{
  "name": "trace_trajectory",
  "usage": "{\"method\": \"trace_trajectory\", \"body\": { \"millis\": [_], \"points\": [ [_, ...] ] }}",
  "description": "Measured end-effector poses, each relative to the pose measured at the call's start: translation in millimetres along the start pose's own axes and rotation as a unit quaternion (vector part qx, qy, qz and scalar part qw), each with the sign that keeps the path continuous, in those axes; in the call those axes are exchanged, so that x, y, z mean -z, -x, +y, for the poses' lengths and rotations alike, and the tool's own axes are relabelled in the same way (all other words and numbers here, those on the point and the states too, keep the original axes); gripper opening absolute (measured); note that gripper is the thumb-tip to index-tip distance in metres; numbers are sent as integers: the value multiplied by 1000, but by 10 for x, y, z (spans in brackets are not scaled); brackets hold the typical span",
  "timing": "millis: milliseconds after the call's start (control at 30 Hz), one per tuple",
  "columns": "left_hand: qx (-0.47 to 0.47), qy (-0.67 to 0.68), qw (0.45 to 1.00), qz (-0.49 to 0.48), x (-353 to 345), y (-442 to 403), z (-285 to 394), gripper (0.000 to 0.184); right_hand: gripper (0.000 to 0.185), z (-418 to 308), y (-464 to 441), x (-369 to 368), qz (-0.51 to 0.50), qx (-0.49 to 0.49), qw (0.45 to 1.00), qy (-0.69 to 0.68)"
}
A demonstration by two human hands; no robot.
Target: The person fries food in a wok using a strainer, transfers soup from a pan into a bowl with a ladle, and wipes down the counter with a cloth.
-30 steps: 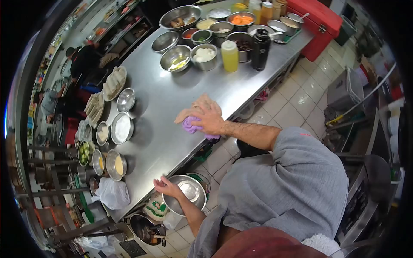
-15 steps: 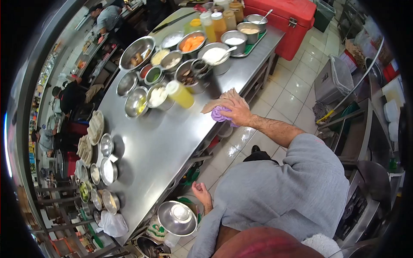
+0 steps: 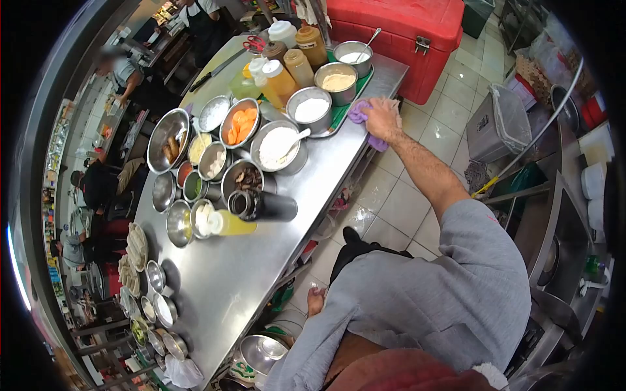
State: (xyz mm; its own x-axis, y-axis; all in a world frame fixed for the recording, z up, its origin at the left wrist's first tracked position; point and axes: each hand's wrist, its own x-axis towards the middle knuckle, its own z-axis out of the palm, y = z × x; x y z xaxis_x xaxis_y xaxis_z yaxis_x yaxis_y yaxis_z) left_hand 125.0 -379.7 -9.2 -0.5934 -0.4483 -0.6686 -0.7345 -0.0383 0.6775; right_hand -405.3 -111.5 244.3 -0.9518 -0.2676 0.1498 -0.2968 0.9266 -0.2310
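My right hand point(image 3: 383, 118) is closed on a purple cloth point(image 3: 357, 112), with a light brown cloth point(image 3: 393, 105) bunched beside it. It presses the cloths at the table's edge, close to the green tray point(image 3: 340, 118). Metal pots stand on that tray: one of white powder point(image 3: 309, 109), one of cream-coloured stuff point(image 3: 338, 81), and one with a spoon point(image 3: 353, 55). Low at my side, away from the table, my left hand point(image 3: 316, 300) hangs with loosely bent fingers and nothing visible in it.
The steel table point(image 3: 228, 280) bears several bowls, squeeze bottles point(image 3: 280, 79), a dark bottle point(image 3: 264, 205) and a yellow bottle point(image 3: 233, 223). A red cooler point(image 3: 398, 39) stands past its far end. A grey bin point(image 3: 499, 124) is on the tiled floor. Other people work across the table.
My right hand has moved the cloths along the table edge, up and to the right in view, to beside the tray. My left hand has drawn closer to my body. The view has shifted.
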Motion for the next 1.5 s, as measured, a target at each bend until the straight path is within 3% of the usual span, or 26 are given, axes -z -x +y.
{"method": "trace_trajectory", "body": {
  "millis": [200,433,467,567,633,667,767,800,900,967,1067,1167,1267,1333,1500],
  "points": [
    [72,-104,990,-63,-141,-653,-307,44,36,591,-642,45,44,-67,996,30],
    [35,-159,961,-222,-571,-1267,452,45,40,1177,-1459,181,3,-56,996,64],
    [147,72,986,39,-746,-1131,509,45,39,1232,-1578,205,4,-28,997,77],
    [103,92,990,15,-971,-1098,698,45,35,1465,-2059,126,-15,52,996,72],
    [134,100,985,50,-1182,-980,1035,45,36,1572,-2528,-75,-49,98,993,52],
    [163,102,978,80,-1303,-851,1173,45,37,1610,-2807,-225,-30,147,985,-87],
    [171,196,953,153,-1899,-608,1495,45,37,1362,-3257,-185,-91,179,977,-64],
    [157,160,968,114,-2071,-554,1505,47,39,1357,-3420,-285,-71,221,967,-104],
    [110,157,974,122,-2690,-458,1508,51,42,1227,-3809,-511,-61,240,962,-119],
    [127,158,968,147,-2882,-380,1630,51,43,1210,-3959,-611,-55,257,953,-149],
    [188,85,970,128,-2928,-158,1857,53,40,1236,-3867,-513,-63,247,962,-100],
    [189,52,957,213,-2872,-72,1890,51,36,1373,-3596,-346,-91,239,962,-94],
    [171,103,942,270,-2885,-50,1806,50,35,1621,-3137,-172,-106,220,968,-52],
    [163,151,930,291,-2915,3,1819,49,37,1788,-2739,-40,-61,231,971,-29],
    [165,198,923,284,-3177,171,1485,45,37,1892,-1892,441,-106,217,970,9]
  ]
}}
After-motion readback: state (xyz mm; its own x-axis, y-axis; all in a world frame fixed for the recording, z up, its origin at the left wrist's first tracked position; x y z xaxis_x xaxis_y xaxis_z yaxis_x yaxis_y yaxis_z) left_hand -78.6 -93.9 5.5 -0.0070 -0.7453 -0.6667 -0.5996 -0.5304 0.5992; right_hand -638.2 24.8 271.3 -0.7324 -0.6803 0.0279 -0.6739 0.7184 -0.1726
